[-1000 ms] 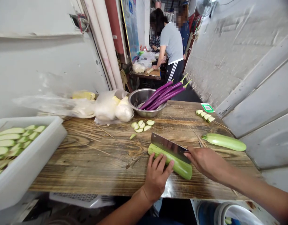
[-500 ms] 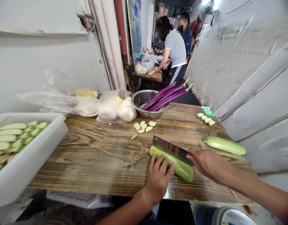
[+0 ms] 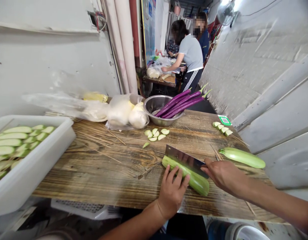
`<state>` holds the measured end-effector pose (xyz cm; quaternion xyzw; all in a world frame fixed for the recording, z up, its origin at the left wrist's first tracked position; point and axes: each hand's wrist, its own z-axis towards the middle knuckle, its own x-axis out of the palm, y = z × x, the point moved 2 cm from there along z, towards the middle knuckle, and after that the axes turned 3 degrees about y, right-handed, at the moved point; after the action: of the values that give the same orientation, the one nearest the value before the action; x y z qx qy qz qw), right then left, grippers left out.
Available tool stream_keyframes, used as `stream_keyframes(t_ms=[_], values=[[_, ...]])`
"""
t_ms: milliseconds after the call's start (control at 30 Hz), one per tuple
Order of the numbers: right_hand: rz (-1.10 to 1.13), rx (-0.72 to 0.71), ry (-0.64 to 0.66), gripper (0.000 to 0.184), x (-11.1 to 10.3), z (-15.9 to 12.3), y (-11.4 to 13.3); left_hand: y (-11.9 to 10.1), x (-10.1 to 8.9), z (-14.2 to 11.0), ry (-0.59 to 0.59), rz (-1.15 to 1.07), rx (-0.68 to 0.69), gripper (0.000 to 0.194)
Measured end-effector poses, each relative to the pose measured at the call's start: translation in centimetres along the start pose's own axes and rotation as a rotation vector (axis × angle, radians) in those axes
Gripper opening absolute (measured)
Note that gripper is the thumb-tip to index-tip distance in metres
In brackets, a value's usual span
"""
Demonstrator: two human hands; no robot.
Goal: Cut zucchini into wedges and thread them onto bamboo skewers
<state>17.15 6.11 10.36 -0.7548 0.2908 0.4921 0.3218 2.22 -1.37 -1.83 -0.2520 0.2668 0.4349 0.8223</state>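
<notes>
On the wooden table lies a pale green zucchini, slanting down to the right. My left hand presses on its near side with the fingers spread over it. My right hand is wrapped round the handle of a cleaver. The cleaver's broad blade runs lengthwise along the zucchini's far side; whether it has cut in is hard to see. A whole zucchini rests to the right, beyond my right forearm. Several cut zucchini pieces lie past the blade.
A white bin with skewered slices stands left. Thin wooden skewers are scattered near plastic bags. A steel bowl holds purple eggplants. Skewered pieces lie far right. Several people stand at another table behind.
The view has shifted slightly, moving everything a little to the right. Hands, cleaver and zucchini keep nearly the same arrangement. The person in grey in the background has moved an arm.
</notes>
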Motion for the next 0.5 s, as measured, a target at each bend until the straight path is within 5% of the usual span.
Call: stream_keyframes(t_ms=[500], values=[[-0.025,-0.014,0.108,0.026,-0.6,1.0,0.8,0.1,-0.3,0.2,-0.006,-0.035,0.019,0.028]])
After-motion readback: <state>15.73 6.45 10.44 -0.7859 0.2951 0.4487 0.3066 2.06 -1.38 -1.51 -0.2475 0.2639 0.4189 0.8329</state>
